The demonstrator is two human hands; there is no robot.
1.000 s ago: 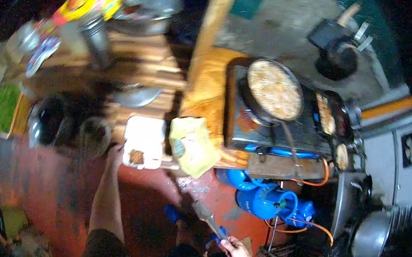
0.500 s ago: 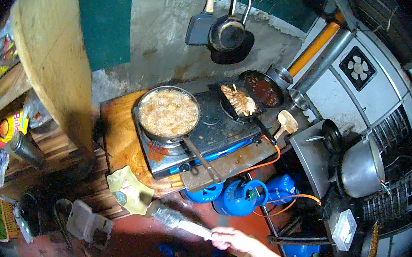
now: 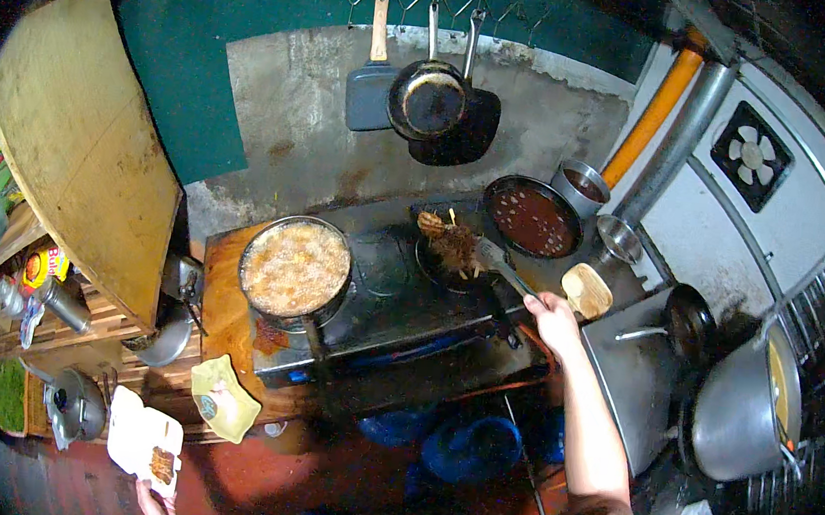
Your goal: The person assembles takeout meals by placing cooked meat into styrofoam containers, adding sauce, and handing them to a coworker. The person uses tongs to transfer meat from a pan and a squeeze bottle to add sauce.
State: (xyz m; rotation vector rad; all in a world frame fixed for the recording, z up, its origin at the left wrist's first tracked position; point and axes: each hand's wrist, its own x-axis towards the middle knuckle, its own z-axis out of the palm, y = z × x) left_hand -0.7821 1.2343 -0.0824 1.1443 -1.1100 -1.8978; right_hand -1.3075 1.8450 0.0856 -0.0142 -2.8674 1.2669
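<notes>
My right hand [image 3: 554, 325] is closed round the handle of a long utensil, its broad grey end [image 3: 496, 258] reaching into a small dark pan [image 3: 446, 273] on the stove. Browned food [image 3: 456, 246] lies in that pan, partly in shadow. Whether the utensil is a spatula or tongs I cannot make out. At the lower left my left hand [image 3: 157, 506] grips the edge of an opened white takeaway box [image 3: 134, 437]. Some browned food [image 3: 162, 467] sits in the box. A wide pan [image 3: 296, 267] of bubbling, frothy oil stands on the stove's left side.
A pan of dark red sauce [image 3: 532, 217] and a small metal pot [image 3: 581, 186] stand behind the stove. A yellow-green dish [image 3: 225, 399] is near the counter's front edge. Blue gas cylinders [image 3: 473, 450] stand below. A large pot [image 3: 740, 418] is at the right.
My right hand has moved up from the floor side to the small pan with the utensil. My left hand has come into view, holding the takeaway box. The whole view has shifted.
</notes>
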